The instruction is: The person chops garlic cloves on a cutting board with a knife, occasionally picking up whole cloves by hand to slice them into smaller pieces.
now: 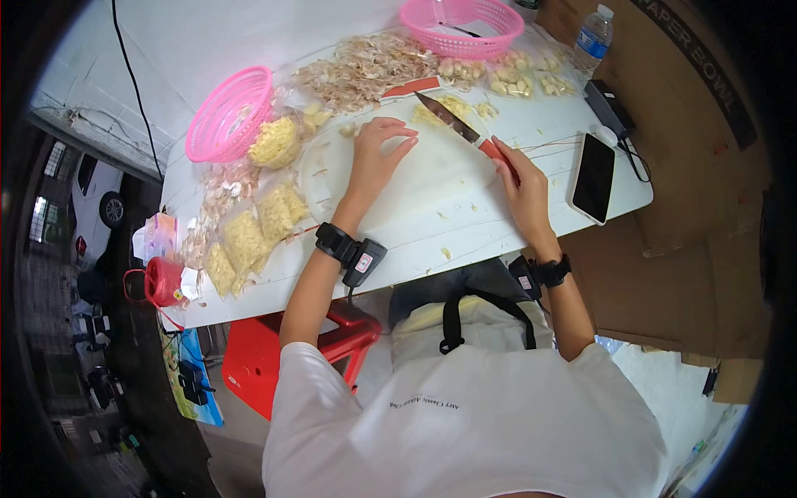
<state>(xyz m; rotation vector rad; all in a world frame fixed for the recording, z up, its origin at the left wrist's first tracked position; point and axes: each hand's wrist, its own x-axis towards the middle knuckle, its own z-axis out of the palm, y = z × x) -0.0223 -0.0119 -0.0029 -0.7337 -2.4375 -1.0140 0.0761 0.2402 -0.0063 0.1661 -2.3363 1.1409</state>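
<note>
My right hand [523, 187] is wrapped round the red handle of a knife [452, 116], whose blade points up and to the left. Below the blade lies a translucent white cutting board [415, 187]. A pile of chopped garlic [448, 108] sits at the board's far edge, partly behind the blade. Over the board's left part is my left hand [380, 158], fingers curved and thumb apart from them, with nothing between. A few pale garlic cloves [349, 130] lie just left of its fingers.
Garlic peelings [365, 70] are heaped at the back. Bags of chopped garlic [249, 236] and a pink basket [230, 114] stand left. Another pink basket [462, 29], bags of peeled cloves [510, 80] and a water bottle [593, 40] are behind. A phone [593, 178] lies right.
</note>
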